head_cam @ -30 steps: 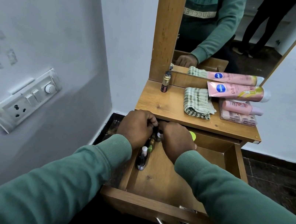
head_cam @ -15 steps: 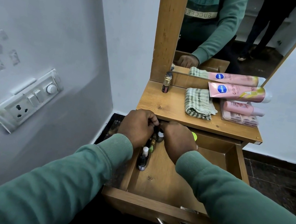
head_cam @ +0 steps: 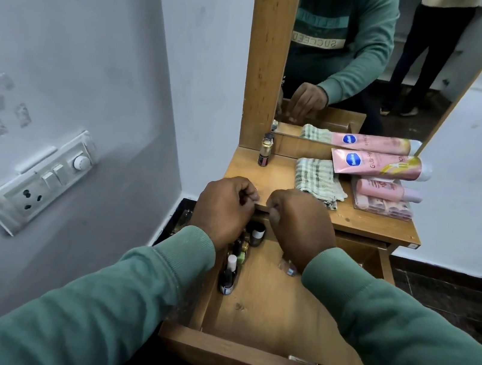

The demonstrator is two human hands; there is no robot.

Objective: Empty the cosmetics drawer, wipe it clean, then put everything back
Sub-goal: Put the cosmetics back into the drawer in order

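The wooden drawer (head_cam: 260,308) is pulled out under the dressing table. Several small bottles lie in a row along its left wall, among them a nail polish with a white cap (head_cam: 230,270) and a dark bottle with a white cap (head_cam: 256,236). My left hand (head_cam: 224,208) and my right hand (head_cam: 301,223) hover side by side over the drawer's back, at the tabletop's front edge. Both are curled into fists with nothing showing in them. A tiny clear item (head_cam: 290,268) lies under my right wrist.
On the tabletop (head_cam: 248,170) stand a small perfume bottle (head_cam: 265,153), a folded checked cloth (head_cam: 316,178), two pink tubes (head_cam: 381,166), a pink bottle (head_cam: 385,190) and a clear case (head_cam: 382,206). A mirror stands behind. A switch panel (head_cam: 41,182) is on the left wall.
Both hands have lifted from the bottles at the drawer's back left up to the tabletop's edge. More of the bottle row shows now.
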